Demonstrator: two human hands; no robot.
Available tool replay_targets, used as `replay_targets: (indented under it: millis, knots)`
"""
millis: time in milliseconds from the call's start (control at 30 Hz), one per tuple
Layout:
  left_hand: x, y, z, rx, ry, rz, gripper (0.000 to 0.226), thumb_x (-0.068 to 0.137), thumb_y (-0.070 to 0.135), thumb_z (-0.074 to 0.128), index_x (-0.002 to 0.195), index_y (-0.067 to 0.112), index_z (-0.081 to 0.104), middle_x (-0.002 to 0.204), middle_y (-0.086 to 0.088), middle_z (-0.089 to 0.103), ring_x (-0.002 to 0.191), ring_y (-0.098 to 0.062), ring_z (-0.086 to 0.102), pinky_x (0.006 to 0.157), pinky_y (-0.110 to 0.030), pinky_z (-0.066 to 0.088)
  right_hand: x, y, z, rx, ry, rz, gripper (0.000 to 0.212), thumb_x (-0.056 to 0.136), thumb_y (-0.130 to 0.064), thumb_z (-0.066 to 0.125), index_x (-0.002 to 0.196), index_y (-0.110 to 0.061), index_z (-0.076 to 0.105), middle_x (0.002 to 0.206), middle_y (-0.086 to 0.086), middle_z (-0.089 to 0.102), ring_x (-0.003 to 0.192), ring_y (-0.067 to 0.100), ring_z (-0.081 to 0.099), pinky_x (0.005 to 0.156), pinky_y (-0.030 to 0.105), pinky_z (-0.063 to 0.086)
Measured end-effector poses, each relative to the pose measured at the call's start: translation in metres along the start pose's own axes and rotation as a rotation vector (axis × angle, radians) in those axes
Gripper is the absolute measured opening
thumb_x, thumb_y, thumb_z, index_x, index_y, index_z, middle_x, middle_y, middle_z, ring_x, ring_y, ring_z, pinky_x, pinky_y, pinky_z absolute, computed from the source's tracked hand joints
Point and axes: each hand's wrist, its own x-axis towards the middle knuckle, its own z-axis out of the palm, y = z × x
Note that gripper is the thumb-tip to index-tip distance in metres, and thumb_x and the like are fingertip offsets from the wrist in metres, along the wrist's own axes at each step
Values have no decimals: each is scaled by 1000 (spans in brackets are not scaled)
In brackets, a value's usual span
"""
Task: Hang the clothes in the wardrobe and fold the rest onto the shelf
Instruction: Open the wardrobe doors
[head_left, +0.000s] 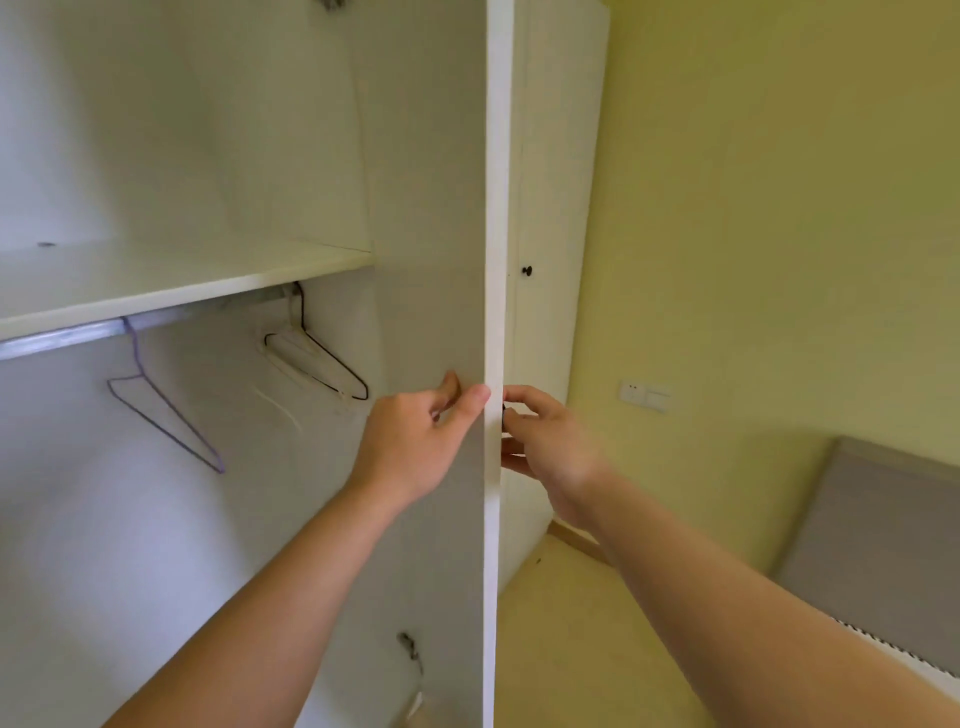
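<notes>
The tall white wardrobe door (496, 208) stood edge-on between the 2 hands: the left hand (415, 441) clasped its edge from inside, thumb on the rim, while the right hand (548, 441) pinched the small black knob (505, 413) on the outer face. No clothes showed; the thin purple wire hanger (166, 415) and black wire hanger (332, 366) hung left of the door, under the white shelf (156, 291), nearer the left hand
</notes>
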Motion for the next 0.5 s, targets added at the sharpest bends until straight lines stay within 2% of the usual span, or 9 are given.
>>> replay_targets:
  millis: [67, 133, 167, 200, 267, 333, 433, 467, 500]
  knots:
    - [9, 0, 15, 26, -34, 6, 37, 97, 59, 46, 72, 41, 66, 53, 2, 50, 55, -21, 43, 54, -31, 29, 0, 2, -17, 30, 39, -9, 31, 104, -15, 43, 115, -29, 68, 99, 0, 77, 89, 21, 74, 82, 28, 58]
    - [22, 0, 31, 80, -62, 18, 49, 98, 59, 42, 104, 20, 71, 88, 9, 73, 70, -24, 60, 58, -30, 34, 0, 4, -32, 63, 87, -19, 35, 106, -14, 39, 120, -29, 67, 103, -3, 77, 94, 18, 74, 78, 22, 55]
    - [28, 2, 38, 114, -80, 32, 54, 99, 58, 41, 116, 16, 69, 107, 5, 74, 77, -23, 64, 61, -30, 37, 0, 6, -39, 70, 113, -22, 36, 105, -12, 39, 120, -27, 68, 104, -4, 76, 98, 17, 73, 80, 22, 55]
    - [33, 5, 46, 138, -99, 45, 53, 100, 55, 40, 125, 16, 66, 116, 1, 72, 84, -23, 66, 66, -30, 42, 1, 8, -45, 73, 139, -27, 36, 105, -10, 40, 116, -25, 71, 105, -4, 76, 100, 17, 72, 84, 22, 54]
    - [42, 14, 58, 155, -130, 53, 47, 103, 46, 40, 139, 21, 57, 117, -6, 71, 99, -27, 66, 80, -32, 46, 4, 12, -55, 52, 198, -42, 36, 100, -8, 45, 99, -24, 78, 105, -1, 76, 103, 22, 70, 93, 28, 54]
    - [50, 17, 67, 146, -152, 60, 45, 104, 41, 41, 144, 24, 51, 118, -9, 71, 110, -30, 63, 89, -33, 47, 11, 19, -64, 3, 250, -48, 31, 97, -12, 50, 96, -25, 78, 105, -1, 76, 106, 23, 68, 100, 33, 52]
    - [64, 14, 80, 123, -185, 64, 44, 104, 36, 41, 146, 27, 47, 116, -6, 72, 111, -30, 63, 88, -32, 47, 23, 28, -76, -94, 333, -45, 19, 98, -22, 57, 103, -34, 70, 97, -26, 73, 95, -10, 66, 86, 11, 49]
    - [67, 13, 85, 138, -197, 75, 44, 104, 34, 41, 147, 28, 45, 114, -7, 72, 109, -31, 63, 87, -32, 47, 28, 29, -79, -134, 354, -52, 17, 97, -24, 59, 109, -32, 70, 100, -28, 72, 95, -13, 65, 84, 8, 49]
    - [70, 11, 89, 158, -202, 93, 45, 104, 33, 41, 148, 29, 44, 112, -8, 72, 108, -32, 63, 87, -33, 47, 34, 31, -82, -180, 377, -66, 22, 96, -26, 60, 116, -28, 69, 107, -25, 71, 99, -10, 65, 87, 12, 50]
